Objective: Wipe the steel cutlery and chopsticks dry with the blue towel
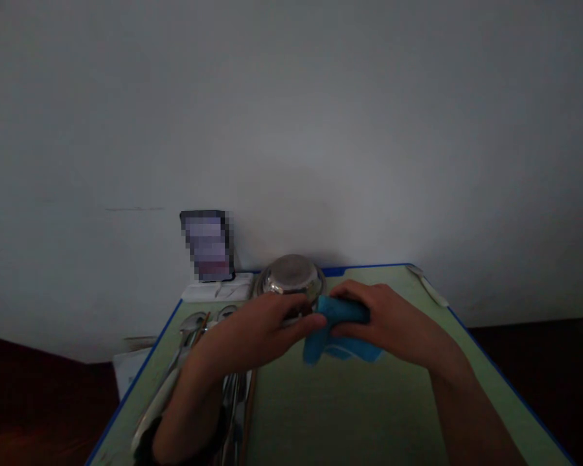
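One blue cloth (339,312) is bunched in the right hand (387,316) above the desk (344,408), and the left hand (271,323) pinches a thin pale thing (292,320), half hidden, just beside it — held close, maybe, so the two can meet. Spoons (193,321) lie at the left and a shiny bowl (292,273) near the wall (320,129) — perhaps to leave room

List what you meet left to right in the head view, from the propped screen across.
Dark-framed rectangular device with a pixelated screen → upturned round shiny metal bowl → soft blue cloth gripped in the bare right hand → slim utensil with a pale handle.
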{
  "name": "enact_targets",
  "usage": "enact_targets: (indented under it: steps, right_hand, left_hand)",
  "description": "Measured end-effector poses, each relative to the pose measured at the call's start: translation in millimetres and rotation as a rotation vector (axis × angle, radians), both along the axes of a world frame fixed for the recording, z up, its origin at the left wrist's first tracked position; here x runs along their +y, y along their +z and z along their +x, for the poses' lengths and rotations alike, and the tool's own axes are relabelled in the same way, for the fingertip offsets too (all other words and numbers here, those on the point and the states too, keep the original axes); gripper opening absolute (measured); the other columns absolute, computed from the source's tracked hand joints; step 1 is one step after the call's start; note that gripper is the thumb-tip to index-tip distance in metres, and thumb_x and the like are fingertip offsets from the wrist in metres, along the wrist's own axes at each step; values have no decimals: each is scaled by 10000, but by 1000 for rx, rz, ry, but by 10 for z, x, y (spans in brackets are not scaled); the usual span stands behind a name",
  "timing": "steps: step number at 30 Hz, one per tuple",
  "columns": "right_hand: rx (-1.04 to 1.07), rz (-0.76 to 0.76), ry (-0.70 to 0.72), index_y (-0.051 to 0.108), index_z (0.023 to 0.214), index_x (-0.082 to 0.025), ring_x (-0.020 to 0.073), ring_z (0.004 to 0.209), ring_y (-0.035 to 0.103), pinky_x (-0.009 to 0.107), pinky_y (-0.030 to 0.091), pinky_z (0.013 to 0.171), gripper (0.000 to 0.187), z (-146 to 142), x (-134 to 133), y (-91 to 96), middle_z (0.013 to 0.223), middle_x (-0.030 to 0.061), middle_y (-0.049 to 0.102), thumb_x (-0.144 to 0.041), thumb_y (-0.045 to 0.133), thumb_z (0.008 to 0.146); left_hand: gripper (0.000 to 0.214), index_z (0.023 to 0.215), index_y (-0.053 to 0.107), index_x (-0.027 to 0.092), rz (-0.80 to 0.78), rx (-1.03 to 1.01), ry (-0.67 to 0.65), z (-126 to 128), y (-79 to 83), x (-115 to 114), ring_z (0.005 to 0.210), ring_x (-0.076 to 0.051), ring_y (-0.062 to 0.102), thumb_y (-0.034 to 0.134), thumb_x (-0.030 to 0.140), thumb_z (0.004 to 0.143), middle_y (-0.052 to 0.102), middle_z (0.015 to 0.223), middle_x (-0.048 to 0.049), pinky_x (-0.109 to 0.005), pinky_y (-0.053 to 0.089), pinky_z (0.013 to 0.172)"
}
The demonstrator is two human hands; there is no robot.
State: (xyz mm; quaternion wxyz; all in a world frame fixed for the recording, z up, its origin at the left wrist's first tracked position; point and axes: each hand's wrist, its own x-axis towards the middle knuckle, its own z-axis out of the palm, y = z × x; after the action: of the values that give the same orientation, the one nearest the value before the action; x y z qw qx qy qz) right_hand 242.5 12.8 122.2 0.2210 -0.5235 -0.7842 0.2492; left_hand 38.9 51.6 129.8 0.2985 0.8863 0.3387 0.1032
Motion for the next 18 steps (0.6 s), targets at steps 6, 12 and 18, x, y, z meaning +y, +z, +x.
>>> enact_targets:
  steps: [6,12,18]
  right_hand:
    - [175,399,-465,487,1013,-197,204,923,521,352,403,788,326,175,52,-28,1028,79,548,-450,486,807]
    - [321,145,-274,538,847,-179,148,711,538,284,413,660,383,156,51,-12,771,33,588,-458,279,892]
    - [463,104,-330,492,790,-185,125,638,508,241,401,562,304,-13,83,-49,696,-4,534,-483,439,823]
  left_hand:
    - [280,769,537,172,-3,-165,164,-143,-15,107,551,-102,445,382,388,857,476,620,30,-202,329,500]
    - [223,758,524,175,-180,-342,220,-234,-24,134,498,-78,373,423,354,843,422,584,45,-170,314,446]
    - [220,914,573,203,-194,-351,159,-163,-3,113,637,-133,513,440,359,833,539,672,12,-210,426,591]
